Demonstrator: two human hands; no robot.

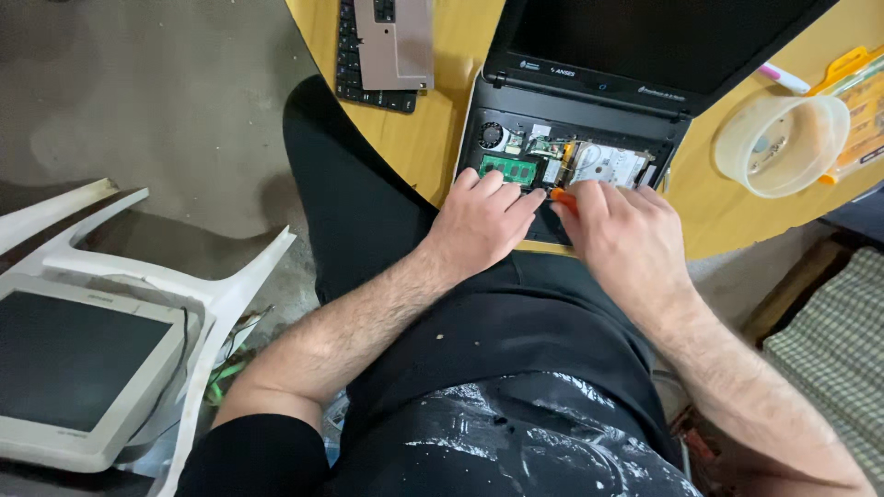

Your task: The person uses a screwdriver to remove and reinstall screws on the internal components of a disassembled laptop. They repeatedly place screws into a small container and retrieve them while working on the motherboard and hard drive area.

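While the opened laptop (589, 129) sits at the near edge of the round wooden table (442, 129), both hands work over its bared insides. The left hand (483, 216) lies flat on the lower deck, fingers (502, 184) loosely spread and holding nothing, just below the green memory board (508, 169). The right hand (622, 230) pinches an orange-handled screwdriver (564, 199), its tip toward the silver drive (608, 164). A removed keyboard (373, 51) lies to the left, a clear plastic tub (783, 143) to the right. An old monitor (78, 368) rests on a white chair (184, 276).
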